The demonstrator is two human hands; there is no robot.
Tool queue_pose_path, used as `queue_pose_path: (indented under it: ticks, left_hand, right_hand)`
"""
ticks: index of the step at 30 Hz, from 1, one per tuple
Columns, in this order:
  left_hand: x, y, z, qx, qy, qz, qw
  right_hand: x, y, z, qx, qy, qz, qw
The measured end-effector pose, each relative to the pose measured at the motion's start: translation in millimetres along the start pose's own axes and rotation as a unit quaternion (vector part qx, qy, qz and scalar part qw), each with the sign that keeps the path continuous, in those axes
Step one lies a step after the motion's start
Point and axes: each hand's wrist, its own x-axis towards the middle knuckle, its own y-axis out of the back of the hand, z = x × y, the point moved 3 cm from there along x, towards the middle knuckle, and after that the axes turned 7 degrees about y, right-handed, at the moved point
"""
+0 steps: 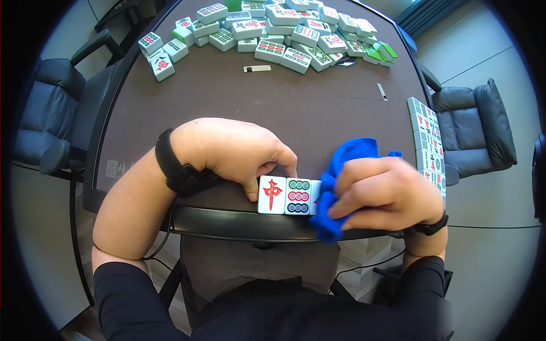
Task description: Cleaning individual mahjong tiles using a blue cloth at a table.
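Observation:
A short row of white mahjong tiles lies face up along the near edge of the brown mahjong table [204,106]. At its left end is a tile with a red character [271,195], and beside it a nine-circles tile [297,196]. My left hand [239,149] curves round the row's left end, thumb and fingertip touching the tiles. Gripped in my right hand [388,192], a blue cloth [352,155] is pressed over the right part of the row. The cloth hides most of the third tile and whatever lies beyond it.
A loose heap of mahjong tiles [273,30] covers the far side. Neat rows of tiles [428,145] stand along the right edge. Two small pale strips, one in the middle [257,68] and one right [382,92], lie on the tabletop. Dark armchairs flank the left [55,106] and right [473,128].

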Motion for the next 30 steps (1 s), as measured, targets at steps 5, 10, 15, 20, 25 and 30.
queue_pose_path:
  ticks: [5, 10, 15, 20, 25, 30]
  left_hand:
    - [0.4, 4.7, 9.2, 0.019, 0.057, -0.032, 0.998]
    - [1.5, 3.2, 7.1, 0.02, 0.055, -0.031, 0.998]
    - [0.4, 4.1, 9.7, 0.031, 0.056, -0.03, 0.997]
    - [0.1, 4.1, 8.8, 0.028, 0.042, -0.022, 0.998]
    - [-1.5, 3.5, 8.9, 0.032, 0.056, -0.026, 0.998]
    - [0.6, 2.1, 6.1, 0.034, 0.059, -0.03, 0.997]
  right_hand:
    - [-67.8, 39.5, -0.8, 0.007, -0.052, 0.143, 0.988]
    - [-153.2, 58.6, 24.9, 0.227, 0.029, 0.46, 0.858]
    - [-226.1, 82.2, 19.4, 0.265, 0.085, 0.495, 0.823]
    - [-273.2, 127.6, -35.8, 0.121, 0.146, 0.608, 0.771]
    - [-233.4, 88.4, -34.6, -0.095, -0.007, 0.563, 0.821]
    - [-118.6, -23.9, 30.6, -0.066, -0.134, 0.332, 0.931]
